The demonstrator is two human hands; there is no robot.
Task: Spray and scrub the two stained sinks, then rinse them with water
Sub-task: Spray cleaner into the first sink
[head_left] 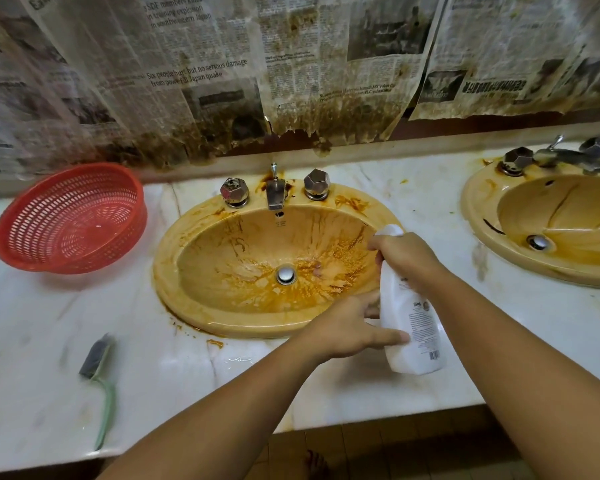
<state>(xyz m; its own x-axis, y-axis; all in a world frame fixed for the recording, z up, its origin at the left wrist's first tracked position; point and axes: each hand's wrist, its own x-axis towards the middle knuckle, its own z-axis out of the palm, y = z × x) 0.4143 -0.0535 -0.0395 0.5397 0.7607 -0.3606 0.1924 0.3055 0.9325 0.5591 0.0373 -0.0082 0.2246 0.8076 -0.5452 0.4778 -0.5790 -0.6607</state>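
Sheets of old newspaper (222, 64) cover the wall, and their bottom edges are brown, torn and dirty. Under them runs a long white stone tabletop (49, 393) with grey lines in it and some orange spots. Brown floor tiles show below its front edge.

The near sink (187, 296) is yellow and sits in the tabletop, right in front of the person. Orange-brown stains run down its bowl and spread around the drain (286, 274). There are more stains on its rim by the tap (275, 192). A second sink (482, 216) sits far to the right, yellow too, with dark streaks inside.

A red basket (70, 220) full of holes lies tipped on the tabletop, left of the near sink.

A white spray bottle (413, 327) is held tilted over the right edge of the near sink, with small print on its side. The right hand (406, 251) grips its top. The left hand (347, 327) holds its lower part between thumb and fingers.

A green brush (99, 372) with dark bristles lies on the tabletop at the front left, well apart from both hands.
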